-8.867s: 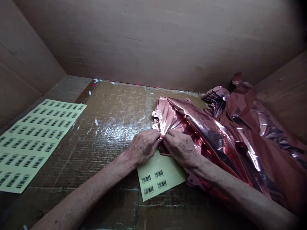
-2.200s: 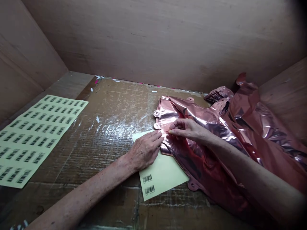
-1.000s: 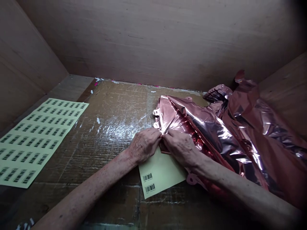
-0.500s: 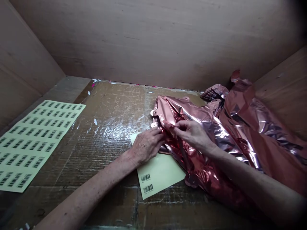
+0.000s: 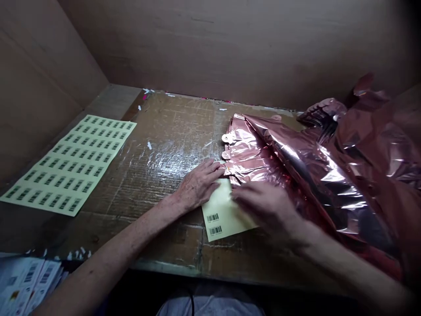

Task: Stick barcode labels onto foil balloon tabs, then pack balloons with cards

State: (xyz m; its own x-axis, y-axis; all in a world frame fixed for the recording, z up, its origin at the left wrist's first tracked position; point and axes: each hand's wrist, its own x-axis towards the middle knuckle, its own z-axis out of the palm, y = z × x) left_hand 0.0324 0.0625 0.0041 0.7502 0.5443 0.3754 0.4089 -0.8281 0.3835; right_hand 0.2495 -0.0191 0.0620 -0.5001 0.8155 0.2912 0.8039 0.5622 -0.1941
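The heap of rose-gold foil balloons (image 5: 315,162) lies on the desk (image 5: 164,145), its near edge now let go by the right hand (image 5: 266,206), which has dropped, blurred, fingers loosely spread and empty, onto the small barcode label sheet (image 5: 223,215), while the left hand (image 5: 197,186) stays flat, pinning both.

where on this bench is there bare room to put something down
Bare cardboard top lies between the full barcode sheet and the rose-gold foil pile, back to the rear wall. Crowded: the near middle, where left hand and right hand work over the small label sheet.
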